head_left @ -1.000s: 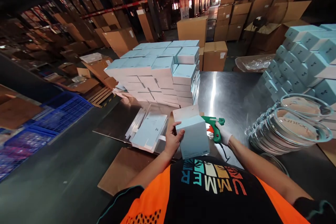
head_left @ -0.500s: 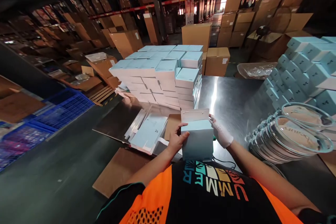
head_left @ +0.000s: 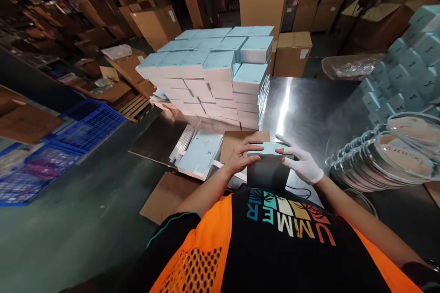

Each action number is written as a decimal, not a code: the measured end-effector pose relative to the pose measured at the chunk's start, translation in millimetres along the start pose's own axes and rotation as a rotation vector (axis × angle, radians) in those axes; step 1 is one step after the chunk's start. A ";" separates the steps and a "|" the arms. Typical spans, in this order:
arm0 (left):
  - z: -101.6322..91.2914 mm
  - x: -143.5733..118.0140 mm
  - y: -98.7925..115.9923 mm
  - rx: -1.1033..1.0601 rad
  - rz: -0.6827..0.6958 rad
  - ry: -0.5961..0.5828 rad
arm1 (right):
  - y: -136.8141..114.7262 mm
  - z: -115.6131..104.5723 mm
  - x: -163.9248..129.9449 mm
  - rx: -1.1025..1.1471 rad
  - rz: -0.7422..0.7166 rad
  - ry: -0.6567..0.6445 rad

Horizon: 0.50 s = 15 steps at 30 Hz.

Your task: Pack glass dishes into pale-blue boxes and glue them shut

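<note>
A light blue carton (head_left: 268,173) stands upright close to my chest, its near side in shadow. My left hand (head_left: 242,156) is bare and grips the carton's upper left edge, fingers over the top and thumb on the near side. My right hand (head_left: 305,165) wears a white glove that leaves some fingertips bare. It holds the upper right edge, with fingers on the top and thumb at the near face. Left of the carton lies a stack of flat light blue cartons (head_left: 199,151). A brown cardboard piece (head_left: 228,144) lies just behind my left hand.
A wall of pale blue and white boxes (head_left: 202,78) stands at the back of the metal table (head_left: 305,105). Clear round containers (head_left: 364,160) are nested at right, below more stacked blue boxes (head_left: 409,78). Blue mesh crates (head_left: 55,165) sit on the floor at left.
The raised flap on the carton is down, and a narrow blue face now shows on top. Both hands have moved onto the top edge. My view has tilted downward.
</note>
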<state>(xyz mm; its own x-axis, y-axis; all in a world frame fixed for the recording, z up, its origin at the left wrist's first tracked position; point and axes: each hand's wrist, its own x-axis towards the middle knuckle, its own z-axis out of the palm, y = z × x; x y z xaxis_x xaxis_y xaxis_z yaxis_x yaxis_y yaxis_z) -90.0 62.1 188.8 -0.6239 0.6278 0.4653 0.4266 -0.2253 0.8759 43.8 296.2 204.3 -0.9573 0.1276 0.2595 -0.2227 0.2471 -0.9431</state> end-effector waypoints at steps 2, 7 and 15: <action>-6.9 -3.5 2.3 0.009 -0.021 -0.066 | -3.4 2.1 0.2 -0.033 0.006 -0.046; -10.9 -10.7 2.4 0.022 -0.017 -0.071 | -5.5 5.6 5.1 -0.057 0.028 -0.105; -16.5 -20.6 -27.4 -0.026 -0.155 0.070 | 26.8 26.4 10.1 -0.055 0.108 0.006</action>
<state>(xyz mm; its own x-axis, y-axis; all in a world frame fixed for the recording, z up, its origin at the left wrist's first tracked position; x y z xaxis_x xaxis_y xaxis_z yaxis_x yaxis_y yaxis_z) -99.6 43.0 157.3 -0.7253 0.6037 0.3310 0.3047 -0.1497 0.9406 23.3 278.8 176.1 -0.9740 0.1619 0.1584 -0.1076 0.2844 -0.9527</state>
